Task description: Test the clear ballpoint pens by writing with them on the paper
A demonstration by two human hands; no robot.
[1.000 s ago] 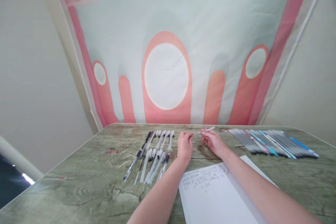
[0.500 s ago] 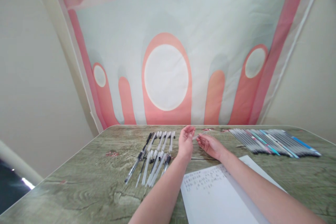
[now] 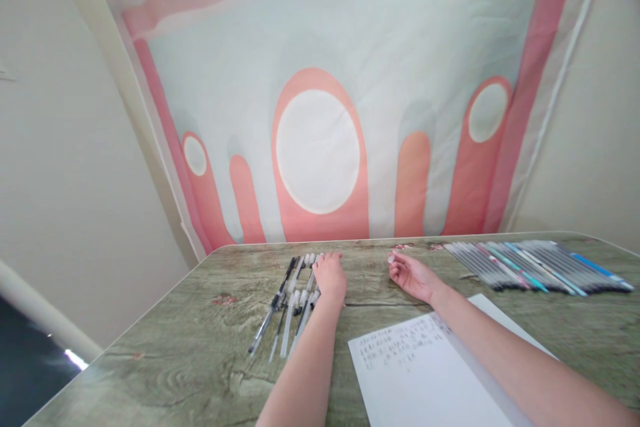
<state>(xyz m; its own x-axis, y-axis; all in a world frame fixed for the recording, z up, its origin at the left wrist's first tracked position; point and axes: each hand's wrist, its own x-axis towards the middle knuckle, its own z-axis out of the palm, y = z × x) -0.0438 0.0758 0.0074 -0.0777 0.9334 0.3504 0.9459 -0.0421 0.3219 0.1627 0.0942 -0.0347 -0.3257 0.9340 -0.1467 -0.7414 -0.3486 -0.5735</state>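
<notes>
Left hand [image 3: 330, 275], fingers curled together, rests on the row of clear-barrelled, black-tipped plastic pens [image 3: 290, 300] on the green wood-grain counter [image 3: 175, 347]; right hand [image 3: 411, 275] lies loosely open, empty: a nudge could scatter the row.

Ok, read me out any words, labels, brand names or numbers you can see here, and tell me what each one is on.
Nothing can be read here.
Paper sheet: a few rows of small handwriting near its top edge, too small and blurred to read.
Pens by the left hand: no legible print.
Pens in the row at right: no legible print.
Banner: shapes only, no text.
</notes>
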